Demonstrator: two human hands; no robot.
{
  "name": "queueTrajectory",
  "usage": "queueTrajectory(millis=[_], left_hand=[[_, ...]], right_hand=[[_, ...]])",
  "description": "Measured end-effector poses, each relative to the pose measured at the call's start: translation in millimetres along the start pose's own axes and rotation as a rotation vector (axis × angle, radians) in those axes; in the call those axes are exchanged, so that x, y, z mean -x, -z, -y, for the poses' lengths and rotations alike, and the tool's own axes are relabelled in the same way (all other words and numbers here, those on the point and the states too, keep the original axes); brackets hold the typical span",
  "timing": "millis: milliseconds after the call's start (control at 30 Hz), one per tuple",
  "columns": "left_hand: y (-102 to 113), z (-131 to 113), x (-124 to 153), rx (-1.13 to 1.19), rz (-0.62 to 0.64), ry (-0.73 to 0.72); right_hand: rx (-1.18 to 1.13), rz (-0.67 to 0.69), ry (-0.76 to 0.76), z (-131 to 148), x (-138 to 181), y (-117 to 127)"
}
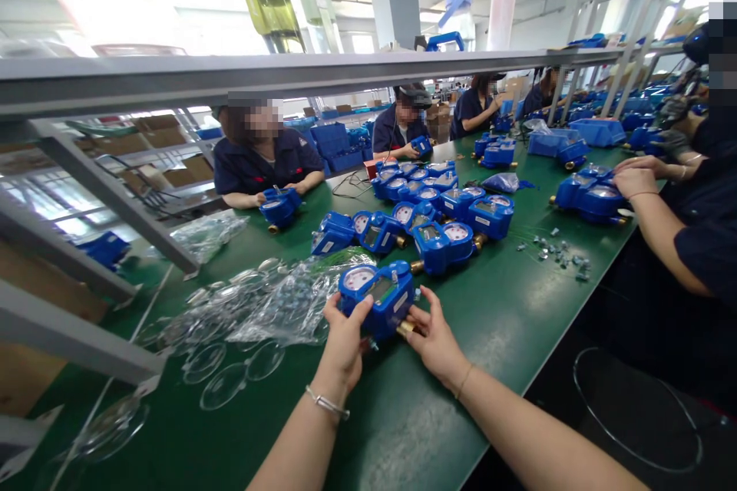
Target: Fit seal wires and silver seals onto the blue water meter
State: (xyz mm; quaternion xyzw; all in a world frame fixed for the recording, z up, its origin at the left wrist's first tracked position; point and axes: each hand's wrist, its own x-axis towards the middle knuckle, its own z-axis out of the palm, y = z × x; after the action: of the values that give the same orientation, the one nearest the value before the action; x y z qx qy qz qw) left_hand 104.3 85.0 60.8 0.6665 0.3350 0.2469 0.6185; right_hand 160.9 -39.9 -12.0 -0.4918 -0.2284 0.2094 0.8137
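A blue water meter (380, 305) with a round white dial and a grey display window is held just above the green table, tilted toward me. My left hand (343, 345) is closed on its left side, the thumb on the front below the dial. At the lower right, my right hand (438, 344) has its fingers around the brass pipe end (405, 328). A small pale-blue piece (418, 294) shows by my right fingertips; whether they touch it I cannot tell. Right behind stand several more blue water meters (442, 244).
Clear round discs (223, 385) and a clear plastic bag (282, 299) lie to the left. Small seals (561, 253) are scattered at the right. Overhead runs a metal shelf (322, 73) bearing bottles. A co-worker's hands (636, 176) hold meters at the right edge; others sit across the table.
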Motion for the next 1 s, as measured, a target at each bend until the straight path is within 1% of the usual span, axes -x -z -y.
queueTrajectory(millis=[100, 167, 267, 367, 467, 533, 567, 633, 700, 733, 800, 833, 900, 933, 1000], left_hand=[[17, -6, 4, 0.178, 0.056, 0.132], [30, -8, 13, 0.270, 0.068, 0.194], [54, -6, 42, 0.372, 0.047, 0.264], [84, 3, 88, 0.447, -0.026, 0.306], [112, 14, 135, 0.556, -0.169, 0.317], [130, 20, 162, 0.631, -0.281, 0.287], [138, 22, 172, 0.655, -0.323, 0.264], [156, 24, 186, 0.669, -0.351, 0.225], [174, 26, 194, 0.697, -0.320, 0.194], [184, 28, 196, 0.729, -0.293, 0.180], [203, 33, 199, 0.822, -0.237, 0.155], [213, 36, 201, 0.868, -0.207, 0.160], [232, 43, 205, 0.925, -0.146, 0.225], [240, 46, 209, 0.932, -0.114, 0.270], [252, 48, 217, 0.931, -0.062, 0.332]], right_hand=[[0.200, 0.003, 0.065, 6, 4, -7], [0.312, 0.025, 0.093, 9, 13, -12], [0.378, 0.095, 0.041, 7, 40, -20], [0.346, 0.233, -0.080, -4, 71, -26], [0.333, 0.407, -0.171, -20, 93, -41], [0.328, 0.497, -0.207, -29, 106, -59], [0.319, 0.516, -0.217, -33, 113, -71], [0.286, 0.502, -0.215, -41, 130, -95], [0.256, 0.456, -0.170, -47, 146, -112], [0.254, 0.441, -0.135, -50, 152, -117], [0.283, 0.419, -0.051, -54, 156, -120], [0.322, 0.406, -0.014, -54, 153, -118], [0.465, 0.393, 0.061, -50, 137, -115], [0.571, 0.405, 0.116, -47, 126, -114], [0.831, 0.480, 0.266, -43, 104, -120]])
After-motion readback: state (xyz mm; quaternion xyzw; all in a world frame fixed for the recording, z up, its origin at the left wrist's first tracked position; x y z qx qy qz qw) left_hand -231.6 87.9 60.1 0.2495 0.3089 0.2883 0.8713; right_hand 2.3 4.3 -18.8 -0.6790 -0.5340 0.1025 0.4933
